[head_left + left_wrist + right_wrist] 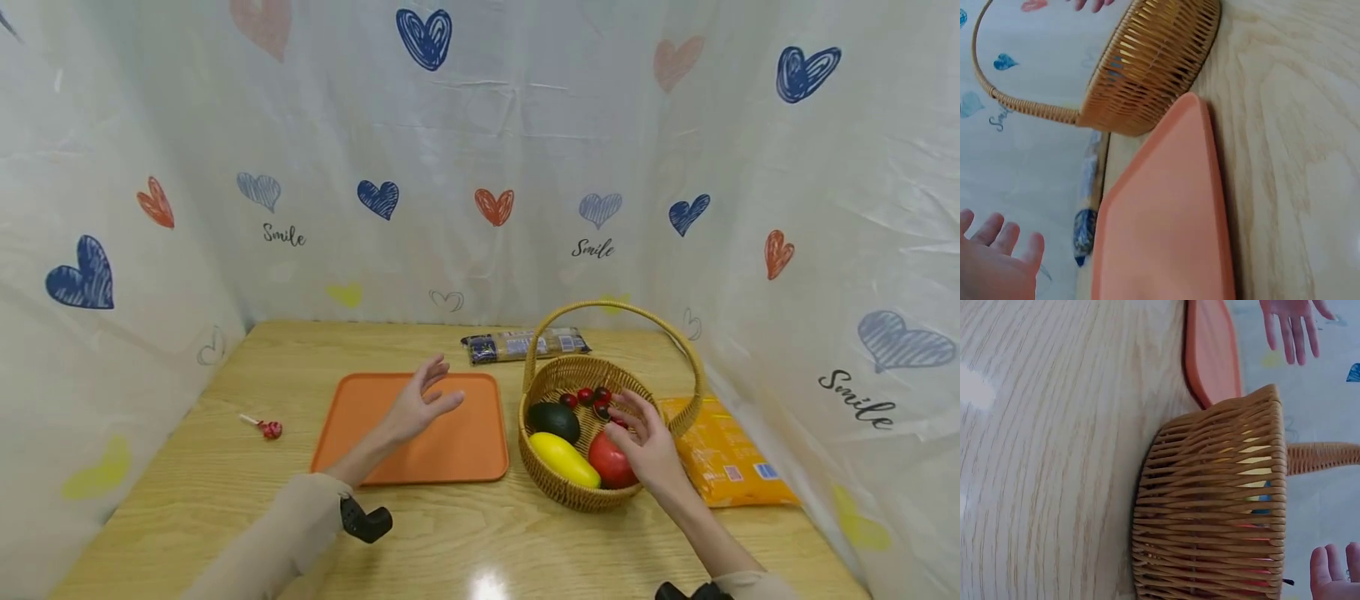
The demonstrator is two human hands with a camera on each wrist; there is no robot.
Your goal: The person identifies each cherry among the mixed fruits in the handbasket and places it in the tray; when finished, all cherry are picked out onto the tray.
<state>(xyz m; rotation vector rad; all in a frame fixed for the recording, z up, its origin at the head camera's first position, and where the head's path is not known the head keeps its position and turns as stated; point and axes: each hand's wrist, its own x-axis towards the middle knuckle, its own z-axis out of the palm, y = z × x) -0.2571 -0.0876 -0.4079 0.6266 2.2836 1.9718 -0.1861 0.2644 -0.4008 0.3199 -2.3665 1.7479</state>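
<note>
Head view: the right hand [648,447], thumb and fingers apart, is raised over the right side of a wicker basket [579,499], near a round red fruit [609,462] inside it. The left hand [416,409], thumb and fingers also apart, is above an orange tray [467,446]. The basket, right of the tray, also holds a yellow fruit [562,458], an avocado [553,422] and cherries [586,397]. An orange packet [727,458] lies to its right.

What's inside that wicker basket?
The basket holds a green fruit, a yellow fruit, a red fruit and several cherries. The right grip partly covers the red fruit and some cherries; anything beneath the fruit is hidden.
</note>
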